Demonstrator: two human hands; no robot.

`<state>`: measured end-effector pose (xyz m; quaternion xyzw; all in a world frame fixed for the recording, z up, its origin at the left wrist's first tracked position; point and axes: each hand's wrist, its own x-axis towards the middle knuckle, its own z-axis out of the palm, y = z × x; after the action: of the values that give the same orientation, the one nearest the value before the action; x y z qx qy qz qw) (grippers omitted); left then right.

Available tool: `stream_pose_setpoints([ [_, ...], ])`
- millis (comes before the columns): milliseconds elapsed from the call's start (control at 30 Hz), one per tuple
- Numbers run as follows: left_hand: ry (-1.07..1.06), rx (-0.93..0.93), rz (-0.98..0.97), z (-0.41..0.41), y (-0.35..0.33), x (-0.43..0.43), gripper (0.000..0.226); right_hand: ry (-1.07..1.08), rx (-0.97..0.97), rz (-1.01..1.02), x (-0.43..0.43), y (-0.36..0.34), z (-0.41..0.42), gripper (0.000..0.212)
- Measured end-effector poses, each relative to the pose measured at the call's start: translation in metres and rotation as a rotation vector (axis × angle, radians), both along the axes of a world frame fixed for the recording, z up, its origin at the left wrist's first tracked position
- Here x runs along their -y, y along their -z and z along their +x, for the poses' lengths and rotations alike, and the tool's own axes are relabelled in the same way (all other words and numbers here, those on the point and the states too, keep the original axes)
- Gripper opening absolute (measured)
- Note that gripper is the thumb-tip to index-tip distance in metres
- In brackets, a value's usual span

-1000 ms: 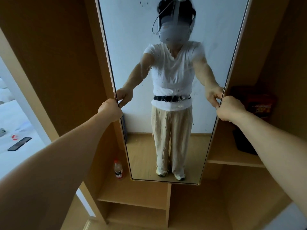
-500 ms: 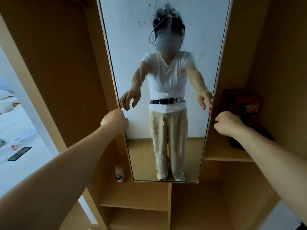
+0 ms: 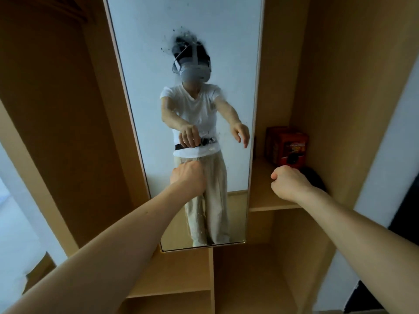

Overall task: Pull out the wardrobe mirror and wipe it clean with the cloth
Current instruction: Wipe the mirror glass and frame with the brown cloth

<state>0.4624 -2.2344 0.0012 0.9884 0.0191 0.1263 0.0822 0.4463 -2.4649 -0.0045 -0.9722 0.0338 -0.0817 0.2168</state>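
The tall wardrobe mirror stands pulled out in the middle of the wooden wardrobe, facing me. Dark specks sit on its upper glass, and pale smears show around its middle. My left hand hovers in front of the lower glass and holds nothing. My right hand hangs just right of the mirror's right edge, in front of a shelf, apart from the frame. In the reflection both hands show loose, parted fingers. No cloth is in view.
A red box stands on the right shelf, with a dark object beside it behind my right hand. Lower shelves lie under the mirror. A wooden side panel rises at left, and a white bed shows beyond it.
Both hands have let go of the mirror's side edges. My left hand moved right, in front of the glass. The mirror now sits farther from me.
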Motion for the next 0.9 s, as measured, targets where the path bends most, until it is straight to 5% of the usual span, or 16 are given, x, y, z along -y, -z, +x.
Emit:
stream_pose_setpoints([
  [433,0.27,-0.013,0.032,0.017,0.01,0.137,0.022,0.09,-0.058,-0.018,0.094,0.018,0.011,0.025],
  [900,0.266,-0.173,0.069,0.111,0.045,0.265,0.04,0.042,-0.171,0.027,0.208,0.051,0.11,0.029],
])
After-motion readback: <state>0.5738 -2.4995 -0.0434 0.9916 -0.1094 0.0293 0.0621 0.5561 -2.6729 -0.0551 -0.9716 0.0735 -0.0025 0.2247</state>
